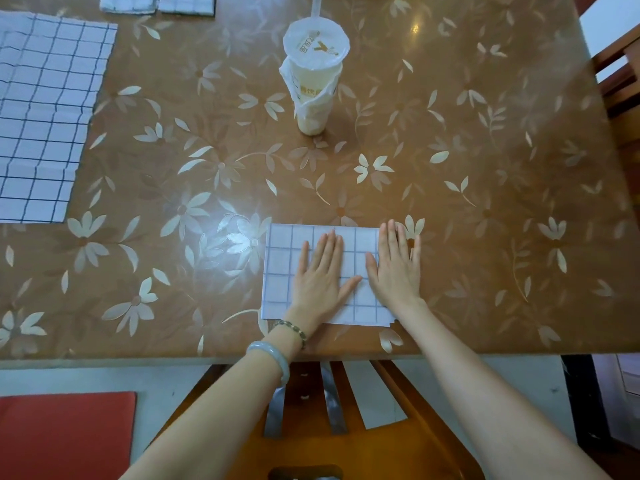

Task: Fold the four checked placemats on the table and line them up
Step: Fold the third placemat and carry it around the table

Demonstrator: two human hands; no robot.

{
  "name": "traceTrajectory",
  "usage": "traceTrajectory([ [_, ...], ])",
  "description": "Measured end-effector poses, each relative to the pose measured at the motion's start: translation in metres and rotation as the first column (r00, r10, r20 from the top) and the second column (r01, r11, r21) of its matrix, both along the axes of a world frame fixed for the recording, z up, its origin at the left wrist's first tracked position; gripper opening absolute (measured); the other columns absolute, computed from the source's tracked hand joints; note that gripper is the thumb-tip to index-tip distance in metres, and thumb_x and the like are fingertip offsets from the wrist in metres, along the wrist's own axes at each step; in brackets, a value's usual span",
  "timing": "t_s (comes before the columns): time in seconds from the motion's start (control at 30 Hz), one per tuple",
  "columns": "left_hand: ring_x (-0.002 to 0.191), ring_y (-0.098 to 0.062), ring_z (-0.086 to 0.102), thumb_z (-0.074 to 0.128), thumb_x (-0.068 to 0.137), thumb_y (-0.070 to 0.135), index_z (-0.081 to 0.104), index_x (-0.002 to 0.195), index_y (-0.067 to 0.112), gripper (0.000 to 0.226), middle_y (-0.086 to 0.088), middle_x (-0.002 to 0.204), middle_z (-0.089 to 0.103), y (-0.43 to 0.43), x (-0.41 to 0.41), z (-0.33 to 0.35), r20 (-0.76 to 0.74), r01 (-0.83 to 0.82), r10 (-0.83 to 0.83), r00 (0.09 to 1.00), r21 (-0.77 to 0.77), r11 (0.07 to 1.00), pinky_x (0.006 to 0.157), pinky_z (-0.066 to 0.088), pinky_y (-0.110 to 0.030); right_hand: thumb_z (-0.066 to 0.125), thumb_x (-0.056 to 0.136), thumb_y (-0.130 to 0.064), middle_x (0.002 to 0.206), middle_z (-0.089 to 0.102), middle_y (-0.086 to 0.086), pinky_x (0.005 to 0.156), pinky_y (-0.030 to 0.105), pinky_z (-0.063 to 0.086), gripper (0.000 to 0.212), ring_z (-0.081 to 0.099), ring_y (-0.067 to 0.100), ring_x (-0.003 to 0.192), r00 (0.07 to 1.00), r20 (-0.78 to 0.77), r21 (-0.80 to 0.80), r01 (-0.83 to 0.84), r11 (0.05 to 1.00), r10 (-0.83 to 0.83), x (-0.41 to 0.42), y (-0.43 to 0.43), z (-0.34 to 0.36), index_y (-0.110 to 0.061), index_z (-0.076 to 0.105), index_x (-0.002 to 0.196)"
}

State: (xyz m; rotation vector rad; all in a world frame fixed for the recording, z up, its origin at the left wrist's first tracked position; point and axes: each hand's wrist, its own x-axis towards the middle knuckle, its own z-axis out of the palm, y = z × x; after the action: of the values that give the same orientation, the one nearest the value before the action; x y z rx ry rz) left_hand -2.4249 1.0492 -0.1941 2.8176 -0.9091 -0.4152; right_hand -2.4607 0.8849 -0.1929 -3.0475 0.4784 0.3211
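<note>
A folded checked placemat point(282, 271) lies near the table's front edge. My left hand point(320, 275) presses flat on its middle with straight fingers. My right hand point(396, 268) lies flat on its right edge, partly over the table. An unfolded checked placemat point(45, 116) is spread out at the far left. Two folded placemats sit at the top left edge of the view, one point(128, 3) beside the other point(187, 4), both cut off by the frame.
A sealed drink cup point(313, 81) with a straw stands in a plastic bag at the table's middle back. The brown flower-patterned table point(485, 168) ends just below my hands. A wooden chair point(346, 427) stands under me, a red cushion point(65, 434) at lower left.
</note>
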Motion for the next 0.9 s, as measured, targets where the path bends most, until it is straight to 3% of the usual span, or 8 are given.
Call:
traceTrajectory([
  [0.23,0.148,-0.018,-0.006,0.013,0.097,0.061,0.002,0.153,0.012,0.076,-0.003,0.16,-0.002,0.068,0.023,-0.015,0.058,-0.155,0.151,0.987,0.072,0.985,0.119,-0.003,-0.047,0.009,0.095,-0.046,0.158,0.014,0.011,0.116,0.047,-0.004,0.068,0.007,0.024,0.147,1.0,-0.002,0.002,-0.012,1.0,0.012,-0.001,-0.001,0.001,-0.006,0.012,0.15],
  [0.43,0.148,-0.021,0.0,0.016,0.096,0.058,0.008,0.152,0.008,0.075,-0.009,0.16,0.008,0.104,0.029,-0.009,0.068,-0.238,0.233,0.97,0.065,0.969,0.119,-0.005,-0.047,0.01,0.095,-0.048,0.158,0.012,0.012,0.117,0.051,0.001,0.069,0.006,0.027,0.147,0.998,-0.055,-0.032,-0.016,0.999,0.014,0.0,0.0,0.003,-0.007,0.011,0.15],
  [0.6,0.145,-0.032,0.021,0.025,0.094,0.057,0.028,0.148,0.002,0.077,-0.017,0.154,0.029,0.1,0.029,0.0,0.078,-0.261,0.255,0.964,0.067,0.963,0.117,0.008,-0.051,0.04,0.094,-0.04,0.156,0.008,0.023,0.115,0.051,0.002,0.069,0.004,0.038,0.145,0.998,-0.002,-0.029,0.068,0.997,-0.068,0.009,0.01,0.027,-0.006,0.019,0.149],
  [0.7,0.136,-0.039,0.036,0.047,0.09,0.053,0.042,0.139,0.001,0.071,-0.021,0.147,0.039,0.095,0.028,0.008,0.084,-0.312,0.307,0.948,0.054,0.949,0.11,0.025,-0.051,0.049,0.092,-0.022,0.146,0.032,0.02,0.106,0.043,0.032,0.055,0.032,0.036,0.133,0.996,0.085,0.177,-0.02,0.984,0.005,0.013,0.031,0.043,-0.012,0.034,0.144],
  [0.8,0.111,-0.042,0.05,0.07,0.079,0.038,0.052,0.122,-0.001,0.06,-0.022,0.132,0.049,0.084,0.027,0.02,-0.005,-0.443,0.443,0.897,-0.024,0.896,0.086,0.042,-0.047,0.052,0.091,-0.025,0.127,0.039,0.011,0.091,0.036,0.042,0.053,0.04,0.028,0.116,0.995,-0.002,0.351,-0.096,0.931,0.104,0.008,0.051,0.043,-0.02,0.038,0.142],
  [0.9,0.1,-0.039,0.047,0.07,0.076,0.025,0.053,0.109,-0.002,0.046,-0.022,0.121,0.049,0.072,0.028,0.028,-0.104,-0.55,0.54,0.835,-0.123,0.826,0.084,0.04,-0.043,0.055,0.089,-0.034,0.123,0.036,0.006,0.096,0.034,0.038,0.058,0.037,0.025,0.115,0.996,-0.07,0.388,-0.024,0.922,0.055,0.003,0.054,0.036,-0.024,0.035,0.143],
])
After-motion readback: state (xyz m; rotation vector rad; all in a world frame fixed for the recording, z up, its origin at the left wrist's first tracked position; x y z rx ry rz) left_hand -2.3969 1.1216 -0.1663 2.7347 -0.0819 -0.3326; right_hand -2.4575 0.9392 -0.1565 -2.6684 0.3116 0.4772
